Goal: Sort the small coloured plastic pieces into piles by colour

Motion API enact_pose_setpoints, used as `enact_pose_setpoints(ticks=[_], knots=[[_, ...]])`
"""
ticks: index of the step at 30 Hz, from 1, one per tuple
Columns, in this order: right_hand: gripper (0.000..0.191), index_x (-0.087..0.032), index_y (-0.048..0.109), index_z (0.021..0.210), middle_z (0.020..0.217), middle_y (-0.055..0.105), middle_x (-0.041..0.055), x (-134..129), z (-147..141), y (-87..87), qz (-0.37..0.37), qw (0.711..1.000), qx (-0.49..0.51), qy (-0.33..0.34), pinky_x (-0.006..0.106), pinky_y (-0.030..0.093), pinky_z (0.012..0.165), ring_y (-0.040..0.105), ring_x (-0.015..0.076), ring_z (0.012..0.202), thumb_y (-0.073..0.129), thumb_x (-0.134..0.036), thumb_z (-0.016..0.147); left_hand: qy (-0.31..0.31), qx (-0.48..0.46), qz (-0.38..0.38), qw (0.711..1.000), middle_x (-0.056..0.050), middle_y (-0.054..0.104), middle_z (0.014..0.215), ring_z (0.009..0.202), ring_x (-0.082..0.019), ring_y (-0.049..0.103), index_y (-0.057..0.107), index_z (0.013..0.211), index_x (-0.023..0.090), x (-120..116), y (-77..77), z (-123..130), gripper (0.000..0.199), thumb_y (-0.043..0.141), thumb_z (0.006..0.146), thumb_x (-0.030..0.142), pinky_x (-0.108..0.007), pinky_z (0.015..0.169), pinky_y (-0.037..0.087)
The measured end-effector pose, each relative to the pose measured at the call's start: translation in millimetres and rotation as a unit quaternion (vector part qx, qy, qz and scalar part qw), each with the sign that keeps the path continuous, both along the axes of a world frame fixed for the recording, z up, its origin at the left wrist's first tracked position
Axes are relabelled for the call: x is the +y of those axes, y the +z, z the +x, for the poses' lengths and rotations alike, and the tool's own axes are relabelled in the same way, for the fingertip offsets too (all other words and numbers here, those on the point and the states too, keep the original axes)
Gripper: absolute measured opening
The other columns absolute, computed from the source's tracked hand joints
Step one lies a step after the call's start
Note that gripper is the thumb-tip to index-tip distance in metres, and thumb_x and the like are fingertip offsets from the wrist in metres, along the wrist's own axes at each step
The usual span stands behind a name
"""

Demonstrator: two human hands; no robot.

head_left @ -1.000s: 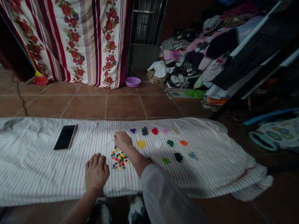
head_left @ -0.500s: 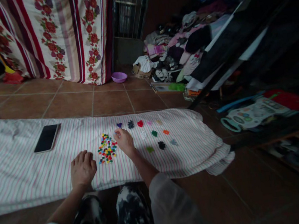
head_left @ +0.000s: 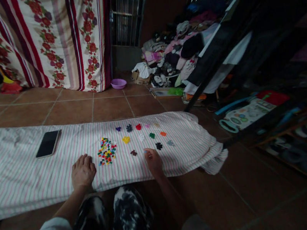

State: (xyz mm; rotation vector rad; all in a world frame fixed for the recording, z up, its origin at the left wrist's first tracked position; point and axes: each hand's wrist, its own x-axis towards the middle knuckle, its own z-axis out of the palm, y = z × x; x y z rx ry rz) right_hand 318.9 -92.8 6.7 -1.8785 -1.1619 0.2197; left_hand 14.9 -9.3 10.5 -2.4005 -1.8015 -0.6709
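On the striped cloth point(head_left: 52, 177), my left hand point(head_left: 83, 172) rests palm down with its fingers loosely spread, holding nothing. Right of it lies a mixed pile of small coloured pieces point(head_left: 107, 151). My right hand point(head_left: 154, 161) is closed in a pinch, with a tiny pale-blue piece at its fingertips; its exact kind is too small to tell. The hand hovers among little single-colour heaps: brown pieces point(head_left: 133, 153) to its left, black pieces point(head_left: 159, 146) to its right, white pieces point(head_left: 141, 137) beyond. Yellow pieces point(head_left: 126, 139) and red pieces point(head_left: 138, 126) sit farther off. The lime-green heap is hidden by the hand.
A dark-screened phone point(head_left: 48, 143) lies on the cloth at left. Beyond are a floral curtain point(head_left: 64, 39), a purple basin point(head_left: 118, 83) and a heap of clothes point(head_left: 175, 53). A colourful plastic toy point(head_left: 247, 115) is off to the right.
My right hand has moved right and nearer me, from the mixed pile to beside the brown and black heaps, uncovering the yellow and brown ones. My left hand stays resting. The view has shifted slightly.
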Motion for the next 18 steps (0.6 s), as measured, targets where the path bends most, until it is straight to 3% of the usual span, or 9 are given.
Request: enact_pose_setpoints(ticks=[5,9,18], knots=[[0.03,-0.019,0.065,0.103,0.093,0.07,0.0074,-12.5,-1.7,-1.4,0.004,1.0,0.027,-0.01,0.03,0.051,0.08,0.065,0.018,0.083,0.046,-0.026,0.08,0.01,0.021,-0.032,0.999,-0.02,0.053,0.138,0.134,-0.033,0.042,0.057,0.126,0.009,-13.3,-8.6,1.0,0.048,0.033,0.09,0.03,-0.05,0.107,0.034],[0.025,-0.018,0.065,0.095,0.09,0.07,0.0083,-20.6,-1.4,-4.5,0.014,1.0,0.008,-0.006,0.03,0.051,0.078,0.064,0.0186,0.079,0.047,-0.026,0.08,0.022,0.063,-0.072,0.995,-0.021,0.042,0.147,0.141,-0.035,0.031,0.049,0.136,0.004,-29.2,-15.6,-0.1,0.057,0.032,0.09,0.034,-0.052,0.113,0.025],[0.021,-0.02,0.066,0.09,0.085,0.068,0.0049,-40.9,1.2,-14.7,0.013,1.0,-0.004,-0.022,0.028,0.051,0.076,0.063,0.0171,0.076,0.048,-0.024,0.079,-0.022,0.061,-0.067,0.996,-0.028,0.043,0.144,0.141,-0.036,0.031,0.046,0.135,-0.002,-43.7,-27.6,-13.9,0.065,0.029,0.088,0.04,-0.054,0.111,0.029]])
